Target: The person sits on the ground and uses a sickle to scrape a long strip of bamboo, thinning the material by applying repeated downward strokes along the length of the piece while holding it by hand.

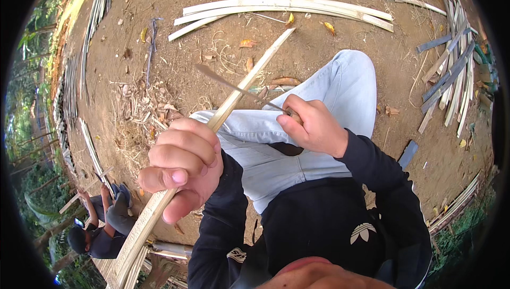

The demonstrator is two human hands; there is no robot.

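My left hand is closed round a long pale strip of split bamboo, which slants from the lower left up to a pointed tip at the top middle. In my right hand is the handle of a knife, mostly hidden by my fingers. Its thin dark blade reaches to the upper left and crosses the strip beyond my left hand. Whether the blade's edge touches the strip, I cannot tell. My bent legs in light blue jeans lie beneath both hands.
Several pale strips lie on the dirt ahead. A pile of strips and dark slats is at the right. Shavings and dry leaves litter the ground at left. Another person sits at the lower left, near more strips.
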